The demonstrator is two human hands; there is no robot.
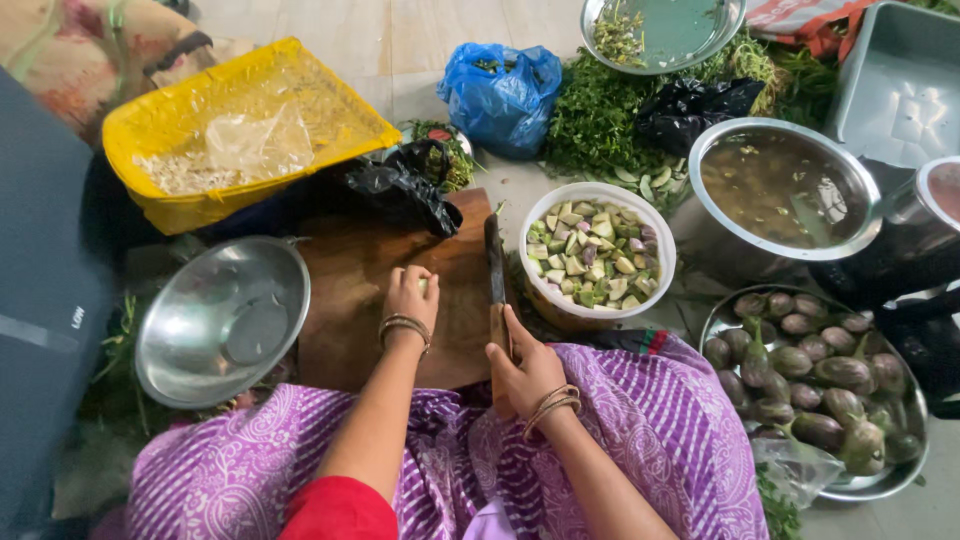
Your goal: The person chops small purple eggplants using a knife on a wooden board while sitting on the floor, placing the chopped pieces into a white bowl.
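Left hand curled narrowly around a small pale green vegetable piece, pressed onto the round dark wooden cutting board. Right hand wrapped tight on the wooden handle of a long dark-bladed knife, blade lying along the board's right edge. Just right: white round bowl of chopped pieces. Left: empty steel bowl. Far right: steel tray of small purple-green aubergines.

A home kitchen floor: wooden cutting board, bowl of chopped vegetables, brinjals
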